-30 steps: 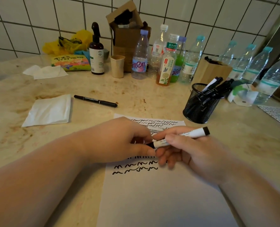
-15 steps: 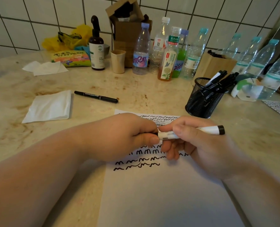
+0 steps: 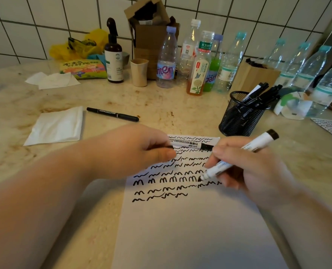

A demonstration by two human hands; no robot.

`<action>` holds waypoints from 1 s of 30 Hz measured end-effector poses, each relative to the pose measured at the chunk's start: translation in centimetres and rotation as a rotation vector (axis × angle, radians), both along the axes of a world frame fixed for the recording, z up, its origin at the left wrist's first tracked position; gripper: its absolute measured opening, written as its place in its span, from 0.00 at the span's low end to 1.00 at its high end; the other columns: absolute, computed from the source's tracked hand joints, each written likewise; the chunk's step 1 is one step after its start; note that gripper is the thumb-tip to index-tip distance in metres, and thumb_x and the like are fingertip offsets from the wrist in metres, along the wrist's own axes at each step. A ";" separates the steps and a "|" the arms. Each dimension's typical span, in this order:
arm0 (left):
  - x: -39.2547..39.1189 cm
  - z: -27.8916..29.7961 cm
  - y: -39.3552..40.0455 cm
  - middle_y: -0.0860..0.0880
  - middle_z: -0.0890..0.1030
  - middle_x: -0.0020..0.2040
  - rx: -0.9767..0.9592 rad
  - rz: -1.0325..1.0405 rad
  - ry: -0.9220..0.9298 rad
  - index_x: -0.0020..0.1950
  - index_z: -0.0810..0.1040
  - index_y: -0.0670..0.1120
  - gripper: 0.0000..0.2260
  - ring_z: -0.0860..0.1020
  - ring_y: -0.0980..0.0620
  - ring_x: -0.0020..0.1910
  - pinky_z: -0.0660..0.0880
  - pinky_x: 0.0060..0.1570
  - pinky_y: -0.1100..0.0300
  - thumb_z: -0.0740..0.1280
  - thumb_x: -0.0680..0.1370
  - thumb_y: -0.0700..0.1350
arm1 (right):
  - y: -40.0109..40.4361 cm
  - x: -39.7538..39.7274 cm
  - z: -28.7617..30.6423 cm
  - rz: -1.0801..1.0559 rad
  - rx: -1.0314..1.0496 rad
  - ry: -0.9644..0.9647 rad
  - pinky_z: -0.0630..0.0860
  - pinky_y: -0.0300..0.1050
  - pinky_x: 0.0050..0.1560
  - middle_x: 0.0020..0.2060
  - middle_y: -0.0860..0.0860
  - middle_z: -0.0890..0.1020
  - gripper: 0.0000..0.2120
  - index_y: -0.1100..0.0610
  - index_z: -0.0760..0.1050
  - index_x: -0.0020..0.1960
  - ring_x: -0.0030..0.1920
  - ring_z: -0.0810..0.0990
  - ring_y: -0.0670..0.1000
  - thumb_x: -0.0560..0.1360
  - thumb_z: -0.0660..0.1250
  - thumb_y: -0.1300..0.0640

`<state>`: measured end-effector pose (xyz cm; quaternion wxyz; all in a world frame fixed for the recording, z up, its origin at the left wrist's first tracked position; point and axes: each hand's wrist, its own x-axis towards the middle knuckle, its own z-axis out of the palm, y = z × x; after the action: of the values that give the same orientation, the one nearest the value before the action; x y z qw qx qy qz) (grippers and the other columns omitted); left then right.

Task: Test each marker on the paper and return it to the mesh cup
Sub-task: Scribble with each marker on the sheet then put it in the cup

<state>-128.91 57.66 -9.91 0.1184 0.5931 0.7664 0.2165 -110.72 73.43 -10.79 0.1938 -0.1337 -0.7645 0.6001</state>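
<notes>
Tabletop: paper (image 3: 190, 230) half filled with squiggles. Right hand (image 3: 254, 171) grips uncapped marker (image 3: 237, 156), tip at paper; left hand (image 3: 140, 150) pinches its cap (image 3: 192, 145). Several markers in cup (image 3: 241, 115); one pen (image 3: 112, 114) lies out, likely untested.

Cup (image 3: 239, 115): black wire mesh, matt. Markers in the cup (image 3: 262, 94): black and white plastic, slight sheen. Left of the cup, paper (image 3: 190, 230): white, matt, smooth. Counter (image 3: 180, 105): beige stone look, polished, stained. Further left, tissue (image 3: 56, 127): soft, creased. Behind the cup, bottles (image 3: 301, 68): clear glossy plastic. Box (image 3: 151, 35): brown matt cardboard.
</notes>
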 end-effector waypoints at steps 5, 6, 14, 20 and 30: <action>-0.6 -0.9 -0.1 0.57 0.79 0.34 -0.068 0.019 0.084 0.38 0.78 0.56 0.22 0.74 0.58 0.31 0.70 0.32 0.61 0.56 0.68 0.72 | 0.0 0.1 0.0 -0.022 0.029 -0.155 0.64 0.38 0.22 0.24 0.60 0.77 0.07 0.59 0.79 0.33 0.22 0.70 0.53 0.67 0.69 0.56; -0.6 -0.9 -0.1 0.58 0.79 0.34 -0.072 0.025 0.082 0.37 0.77 0.56 0.22 0.74 0.58 0.30 0.69 0.31 0.62 0.57 0.68 0.72 | -0.1 0.1 0.0 -0.016 0.031 -0.180 0.65 0.38 0.22 0.24 0.59 0.78 0.06 0.58 0.78 0.33 0.21 0.70 0.53 0.66 0.69 0.56; -0.5 -1.1 0.1 0.61 0.78 0.36 -0.079 0.037 0.094 0.40 0.78 0.55 0.23 0.74 0.58 0.31 0.69 0.31 0.62 0.56 0.67 0.72 | -0.5 0.0 -0.1 0.016 0.019 -0.224 0.70 0.42 0.26 0.26 0.62 0.81 0.07 0.57 0.77 0.32 0.22 0.73 0.53 0.67 0.71 0.56; -0.4 -1.1 0.1 0.63 0.78 0.36 -0.065 0.030 0.083 0.40 0.78 0.56 0.22 0.74 0.60 0.32 0.67 0.31 0.63 0.57 0.68 0.72 | -0.7 -0.1 -0.2 0.025 0.047 -0.259 0.70 0.44 0.28 0.27 0.61 0.82 0.06 0.56 0.77 0.32 0.23 0.74 0.53 0.66 0.70 0.56; -0.5 -1.1 0.0 0.61 0.78 0.36 -0.068 0.040 0.075 0.42 0.79 0.56 0.24 0.74 0.59 0.32 0.68 0.31 0.63 0.56 0.66 0.73 | -0.3 -0.1 -0.4 -0.092 0.085 -0.272 0.67 0.41 0.26 0.24 0.59 0.80 0.08 0.57 0.74 0.29 0.21 0.72 0.53 0.65 0.69 0.56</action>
<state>-129.44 57.67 -11.00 0.1051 0.5812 0.7888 0.1702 -110.78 73.15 -11.22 0.1213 -0.2402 -0.8015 0.5340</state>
